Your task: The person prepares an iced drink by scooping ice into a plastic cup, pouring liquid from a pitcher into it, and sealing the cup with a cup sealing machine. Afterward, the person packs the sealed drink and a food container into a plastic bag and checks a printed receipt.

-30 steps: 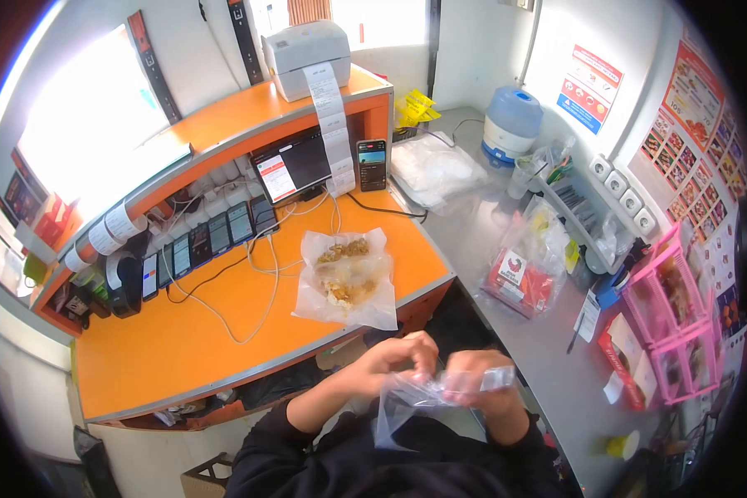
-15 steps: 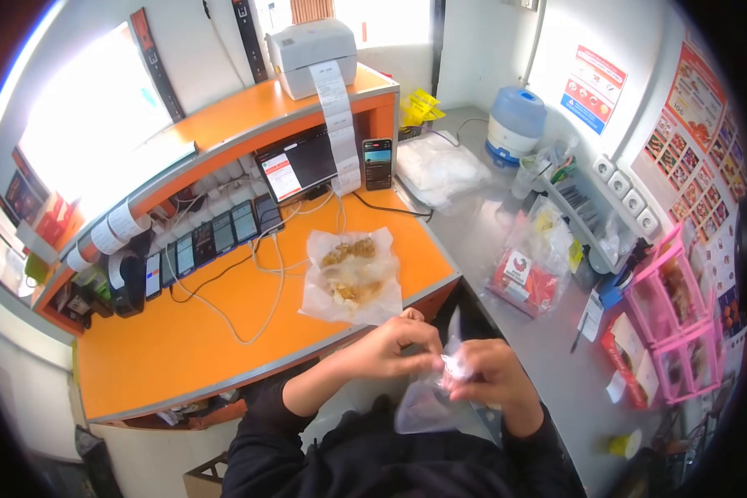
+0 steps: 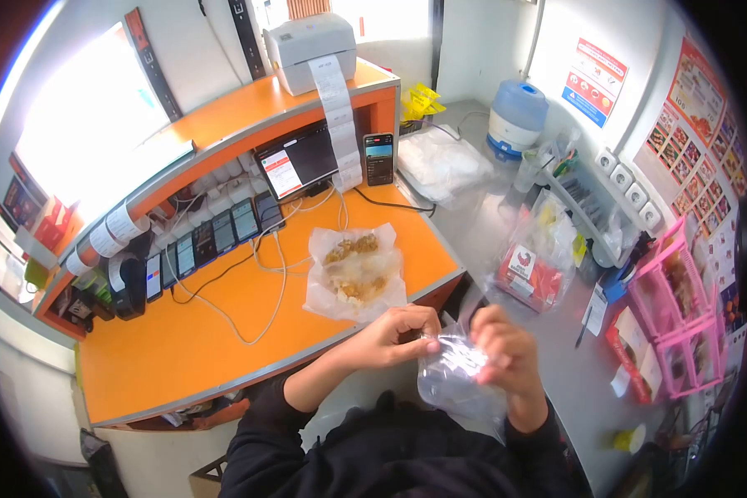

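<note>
A clear plastic bag (image 3: 456,378) hangs in front of my body, its top edge pinched on both sides. My left hand (image 3: 398,334) has thumb and fingers closed on the bag's left side. On the right, my right hand (image 3: 505,353) grips the other side, slightly blurred. Beyond my hands, on the orange desk (image 3: 216,332), lies white paper (image 3: 319,290) stained with grease. Two portions of browned food (image 3: 361,288) rest on it, partly veiled by a translucent fold.
A label printer (image 3: 311,54) trails paper past a monitor (image 3: 303,166). Several phones (image 3: 212,232) and loose cables line the desk's back. On the grey counter at right stand a bagged red package (image 3: 529,278), a blue-and-white water dispenser (image 3: 516,120) and a pink rack (image 3: 681,307).
The bag has spread wider between my hands. My right hand has risen and moved slightly right, while my left hand has shifted only a little.
</note>
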Demonstrator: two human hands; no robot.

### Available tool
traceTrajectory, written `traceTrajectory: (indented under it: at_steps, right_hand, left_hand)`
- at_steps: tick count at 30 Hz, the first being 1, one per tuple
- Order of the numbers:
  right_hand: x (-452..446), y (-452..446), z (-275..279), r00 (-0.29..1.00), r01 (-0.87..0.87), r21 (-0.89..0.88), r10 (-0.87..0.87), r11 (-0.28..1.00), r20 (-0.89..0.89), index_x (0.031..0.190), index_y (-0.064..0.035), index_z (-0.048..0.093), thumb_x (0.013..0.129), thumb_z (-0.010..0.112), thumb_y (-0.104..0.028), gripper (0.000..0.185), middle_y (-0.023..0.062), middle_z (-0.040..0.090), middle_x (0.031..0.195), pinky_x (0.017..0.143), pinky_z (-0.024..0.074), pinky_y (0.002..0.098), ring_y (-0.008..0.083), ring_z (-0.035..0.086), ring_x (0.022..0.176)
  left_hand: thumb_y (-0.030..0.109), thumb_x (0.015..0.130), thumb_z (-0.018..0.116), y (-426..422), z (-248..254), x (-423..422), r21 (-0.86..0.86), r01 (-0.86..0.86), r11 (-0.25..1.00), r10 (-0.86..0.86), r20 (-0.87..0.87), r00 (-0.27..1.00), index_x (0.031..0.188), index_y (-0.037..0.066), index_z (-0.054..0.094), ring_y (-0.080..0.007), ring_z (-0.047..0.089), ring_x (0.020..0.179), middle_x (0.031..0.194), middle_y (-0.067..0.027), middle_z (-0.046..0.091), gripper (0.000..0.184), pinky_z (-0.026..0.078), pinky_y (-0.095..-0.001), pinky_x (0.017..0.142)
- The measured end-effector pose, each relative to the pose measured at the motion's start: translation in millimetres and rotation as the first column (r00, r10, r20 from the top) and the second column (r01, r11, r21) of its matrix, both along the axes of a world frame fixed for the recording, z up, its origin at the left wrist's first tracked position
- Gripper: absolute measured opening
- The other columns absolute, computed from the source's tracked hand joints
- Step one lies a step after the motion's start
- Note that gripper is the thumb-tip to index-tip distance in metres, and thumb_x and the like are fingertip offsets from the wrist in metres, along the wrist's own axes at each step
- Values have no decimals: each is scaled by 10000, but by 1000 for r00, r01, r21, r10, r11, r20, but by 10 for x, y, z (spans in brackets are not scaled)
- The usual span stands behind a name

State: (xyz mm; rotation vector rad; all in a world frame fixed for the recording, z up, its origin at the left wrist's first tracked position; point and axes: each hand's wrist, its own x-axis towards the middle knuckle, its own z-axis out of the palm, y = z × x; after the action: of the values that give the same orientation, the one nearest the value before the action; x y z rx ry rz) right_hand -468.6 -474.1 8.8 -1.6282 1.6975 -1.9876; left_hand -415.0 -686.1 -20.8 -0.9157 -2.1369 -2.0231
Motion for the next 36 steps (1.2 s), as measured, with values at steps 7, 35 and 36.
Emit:
traceTrajectory:
  at_steps: [7, 35, 36]
  right_hand:
    - [8, 3, -90, 979, -17, -153, 47, 988, 200, 675, -36, 561, 753, 731, -217, 260, 5, 536, 615, 609, 406, 310, 162, 489, 652]
    - [197, 1698, -335, 790, 611, 745, -269, 267, -551, 727, -34, 608, 862, 569, -184, 205, 148, 647, 905, 600, 496, 329, 271, 615, 711]
    - [188, 1882, -424, 784, 618, 736, -284, 274, -552, 754, -40, 606, 843, 586, -176, 163, 150, 636, 964, 628, 499, 359, 281, 606, 765]
  left_hand:
    - [183, 906, 571, -46, -85, 52, 166, 77, 983, -122, 283, 951, 806, -5, 574, -96, 503, 699, 824, -21, 525, 213, 422, -230, 601]
    - [423, 832, 613, 1615, -532, -1128, -164, -270, 949, 253, -120, 960, 1121, -14, 459, -171, 520, 776, 986, -120, 515, 546, 442, -308, 717]
    - [378, 822, 631, 1970, -508, -1036, -266, -147, 953, 142, -36, 989, 1139, -8, 399, -188, 528, 770, 1016, -143, 493, 551, 445, -323, 717]
